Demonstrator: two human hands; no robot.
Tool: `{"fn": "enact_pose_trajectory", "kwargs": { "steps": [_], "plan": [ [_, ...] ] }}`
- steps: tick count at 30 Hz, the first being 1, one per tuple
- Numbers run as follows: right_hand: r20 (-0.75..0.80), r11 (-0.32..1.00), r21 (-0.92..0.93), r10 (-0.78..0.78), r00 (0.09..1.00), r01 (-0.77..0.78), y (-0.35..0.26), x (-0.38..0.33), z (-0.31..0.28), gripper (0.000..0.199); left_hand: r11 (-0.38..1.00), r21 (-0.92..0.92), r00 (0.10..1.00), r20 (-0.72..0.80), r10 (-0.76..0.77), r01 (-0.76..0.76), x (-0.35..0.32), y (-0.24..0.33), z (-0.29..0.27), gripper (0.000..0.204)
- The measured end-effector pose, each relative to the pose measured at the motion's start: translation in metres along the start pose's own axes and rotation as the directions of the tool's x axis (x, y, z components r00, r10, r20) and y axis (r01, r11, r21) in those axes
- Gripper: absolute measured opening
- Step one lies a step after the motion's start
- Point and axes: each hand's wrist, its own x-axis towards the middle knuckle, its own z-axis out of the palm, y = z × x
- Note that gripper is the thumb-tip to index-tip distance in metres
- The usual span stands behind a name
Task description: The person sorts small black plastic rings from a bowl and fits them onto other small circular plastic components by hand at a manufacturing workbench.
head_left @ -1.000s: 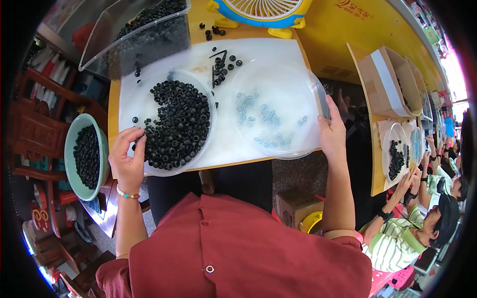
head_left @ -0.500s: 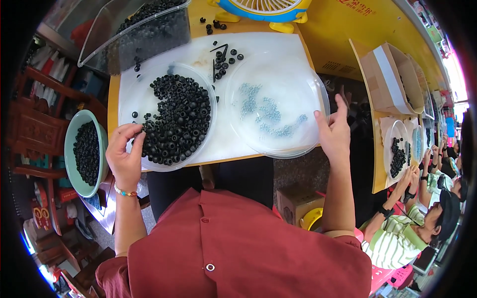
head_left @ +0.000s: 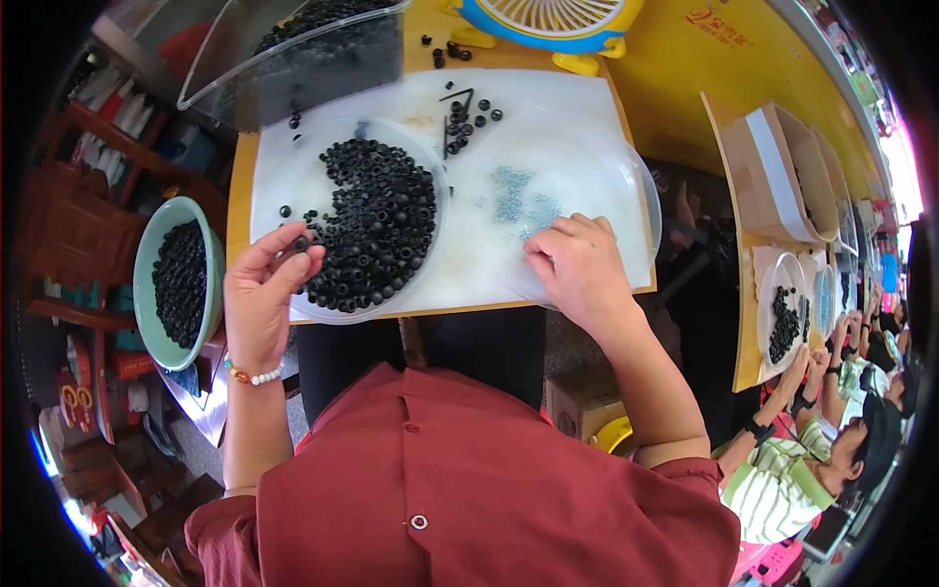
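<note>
Matt black rings [head_left: 377,225] in clear glossy plastic dish [head_left: 430,166].

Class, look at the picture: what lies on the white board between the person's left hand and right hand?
In the head view, the pile of black rings in its clear round tray lies between left hand and right hand.

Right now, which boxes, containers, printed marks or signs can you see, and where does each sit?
Open brown cardboard box: neighbouring bench on the right, rectangular, pale lining.
Red printed mark: top, on the yellow surface, small.
Clear plastic bin: upper left, holding black rings.
Green round bowl: far left, black rings inside.
No screens.
</note>
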Motion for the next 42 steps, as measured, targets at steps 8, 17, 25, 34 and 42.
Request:
{"fn": "enact_pose_trajectory", "kwargs": {
  "steps": [8,17,25,34,42],
  "plan": [
    [0.017,0.958,-0.249,-0.142,0.990,0.141,-0.011,0.003,0.000,0.005,0.943,-0.261,0.969,0.192,-0.159,0.206,-0.006,-0.001,0.013,0.028],
    [0.153,0.975,-0.175,-0.109,0.982,0.136,-0.009,0.003,-0.009,0.006,0.879,-0.403,0.933,0.341,-0.113,0.254,-0.015,0.001,0.000,0.030],
    [0.086,0.997,0.036,0.061,0.994,-0.064,-0.010,0.013,-0.017,0.012,0.891,-0.353,0.925,0.344,-0.159,0.285,-0.023,0.006,-0.005,0.026],
    [0.266,0.260,0.879,0.430,0.863,-0.401,-0.001,0.004,-0.017,0.015,0.744,-0.545,0.883,0.451,-0.130,0.387,-0.025,-0.013,-0.002,0.019],
    [0.146,0.361,0.908,0.206,0.968,-0.214,-0.100,0.020,-0.015,0.012,0.611,-0.573,0.824,0.501,-0.267,0.546,-0.031,-0.014,0.024,0.021]
  ]
}}
